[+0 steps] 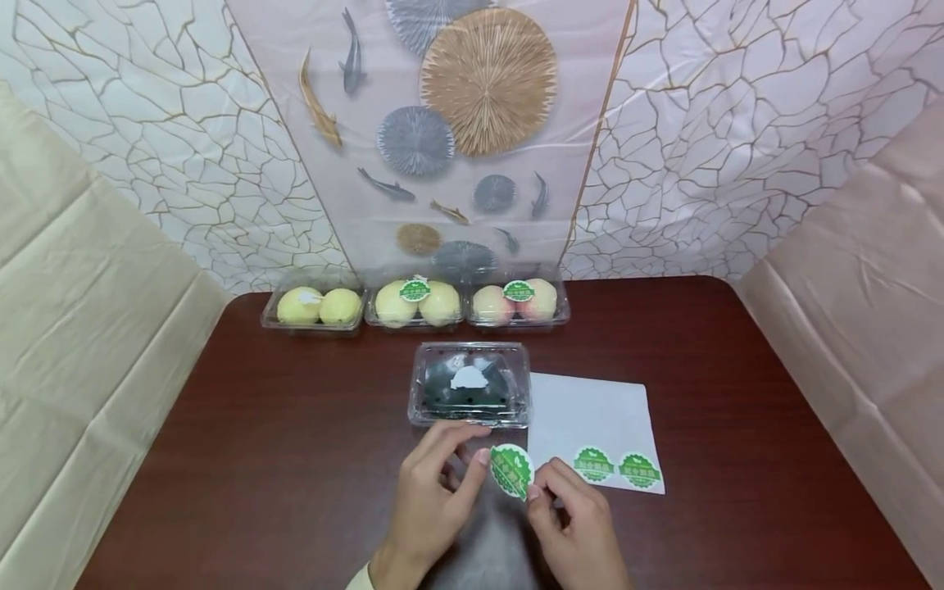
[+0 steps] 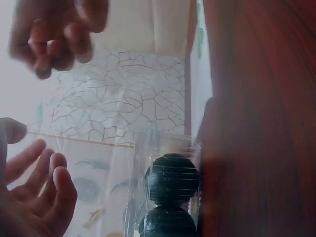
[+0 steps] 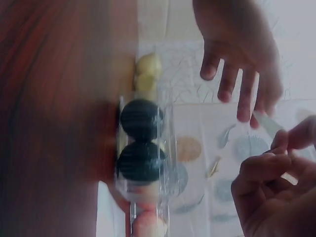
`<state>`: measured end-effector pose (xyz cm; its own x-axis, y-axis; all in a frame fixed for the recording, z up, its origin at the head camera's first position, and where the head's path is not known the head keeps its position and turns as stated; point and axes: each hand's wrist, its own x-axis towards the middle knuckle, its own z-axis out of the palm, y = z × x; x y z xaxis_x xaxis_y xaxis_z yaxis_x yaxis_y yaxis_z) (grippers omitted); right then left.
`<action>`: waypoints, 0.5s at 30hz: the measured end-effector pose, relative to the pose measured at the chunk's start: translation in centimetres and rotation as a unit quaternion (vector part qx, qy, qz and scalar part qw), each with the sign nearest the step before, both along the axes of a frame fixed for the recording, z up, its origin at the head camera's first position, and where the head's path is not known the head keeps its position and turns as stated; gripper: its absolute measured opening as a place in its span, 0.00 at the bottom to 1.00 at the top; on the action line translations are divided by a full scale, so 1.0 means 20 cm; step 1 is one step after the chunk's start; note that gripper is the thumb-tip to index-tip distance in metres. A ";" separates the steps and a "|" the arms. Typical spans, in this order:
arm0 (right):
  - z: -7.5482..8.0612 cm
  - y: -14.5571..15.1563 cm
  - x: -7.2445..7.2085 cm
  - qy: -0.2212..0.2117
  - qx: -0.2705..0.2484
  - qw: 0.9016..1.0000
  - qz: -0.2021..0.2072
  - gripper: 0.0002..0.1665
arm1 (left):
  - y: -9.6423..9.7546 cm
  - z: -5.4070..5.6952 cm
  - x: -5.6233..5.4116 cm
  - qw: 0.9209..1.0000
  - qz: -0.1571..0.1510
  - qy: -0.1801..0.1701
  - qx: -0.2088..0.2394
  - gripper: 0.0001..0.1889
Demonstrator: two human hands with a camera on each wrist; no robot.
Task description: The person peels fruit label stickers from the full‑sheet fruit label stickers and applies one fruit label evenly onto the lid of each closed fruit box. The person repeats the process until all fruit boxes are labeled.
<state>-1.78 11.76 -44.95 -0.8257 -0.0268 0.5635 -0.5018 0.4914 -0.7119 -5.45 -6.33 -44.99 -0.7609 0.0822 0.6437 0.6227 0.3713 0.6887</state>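
A round green-and-white sticker (image 1: 512, 470) is held up between my hands in the head view. My right hand (image 1: 577, 520) pinches its lower right edge between thumb and finger. On the other side, my left hand (image 1: 435, 492) has its fingers spread loosely, thumb tip right at the sticker's left edge. Just beyond the left fingertips stands a closed clear plastic box (image 1: 469, 414), with a white patch (image 1: 469, 377) on its lid. Inside the box sit two dark green round fruits (image 3: 142, 162). In the right wrist view the sticker (image 3: 268, 124) shows edge-on.
To the right lies a white sheet (image 1: 590, 410) bearing two more green stickers (image 1: 593, 465). Along the back stand three clear boxes: yellow fruits (image 1: 298, 306) at left, pale yellow fruits (image 1: 439, 303) mid, pinkish fruits (image 1: 492, 306) at right. A patterned cloth (image 1: 457, 188) hangs behind the table.
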 end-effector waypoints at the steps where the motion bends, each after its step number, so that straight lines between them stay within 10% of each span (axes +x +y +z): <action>1: -0.01 0.01 0.00 0.013 0.005 1.000 0.008 0.22 | -0.01 0.00 0.00 1.000 -0.010 -0.020 0.016 0.09; 15: -0.02 0.13 -0.03 0.066 0.097 0.989 0.095 0.20 | -0.05 0.00 0.04 0.965 -0.091 -0.229 0.089 0.03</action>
